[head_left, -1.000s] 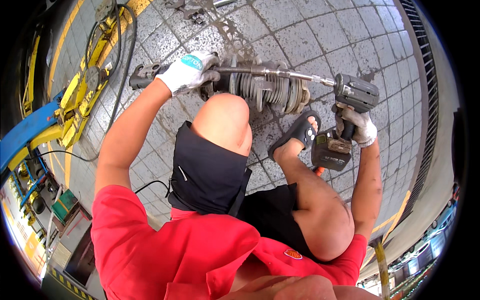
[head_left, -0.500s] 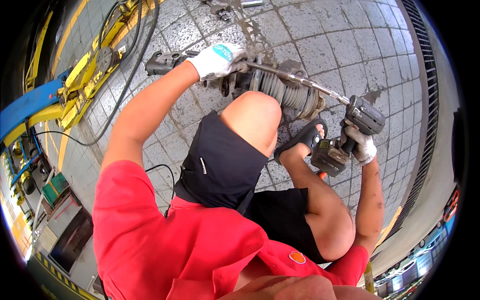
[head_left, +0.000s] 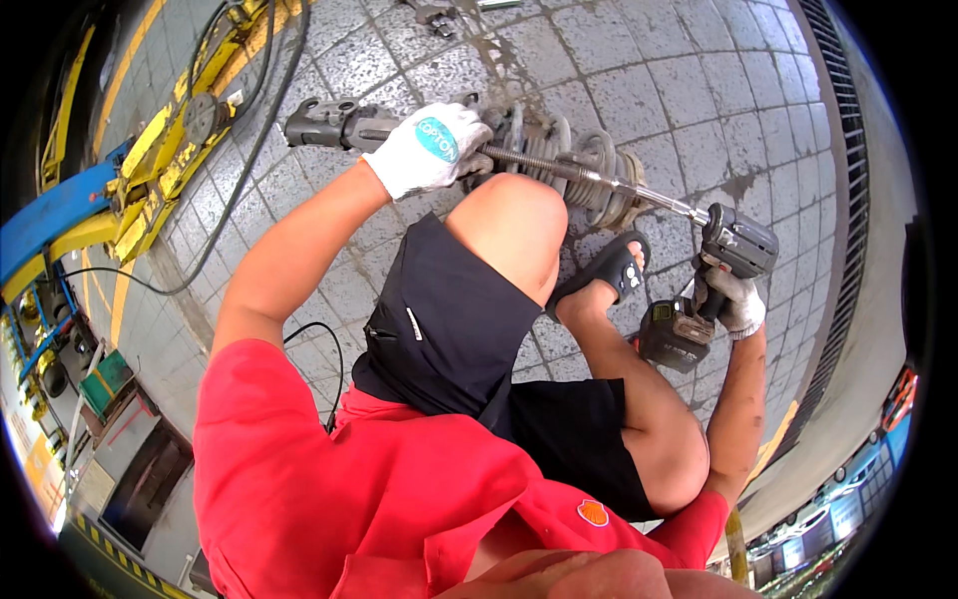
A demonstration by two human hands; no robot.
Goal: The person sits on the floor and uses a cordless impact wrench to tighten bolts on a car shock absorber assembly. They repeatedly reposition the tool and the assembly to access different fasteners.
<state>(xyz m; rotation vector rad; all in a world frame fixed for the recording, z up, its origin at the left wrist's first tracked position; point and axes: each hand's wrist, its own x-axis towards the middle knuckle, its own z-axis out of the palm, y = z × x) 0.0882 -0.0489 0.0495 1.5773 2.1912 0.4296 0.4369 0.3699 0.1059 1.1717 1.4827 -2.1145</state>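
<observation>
A suspension strut with a grey coil spring lies across the floor ahead of my knees. Along its near side runs a spring compressor with a threaded rod. My left hand, in a white glove, is closed round the rod's left end; its fingertips are partly hidden. With my right hand, also gloved, I grip the handle of a black cordless impact wrench. A long shiny socket joins the wrench to the rod's right end.
A yellow and blue lift arm with a black cable stands at left. Metal parts lie on the tiles at the far side. A floor drain grate runs along the right. My sandalled foot is just below the spring.
The strut has turned, so the spring now lies more behind the compressor rod. My right hand and the impact wrench have moved slightly right and nearer; my left hand has shifted a little nearer.
</observation>
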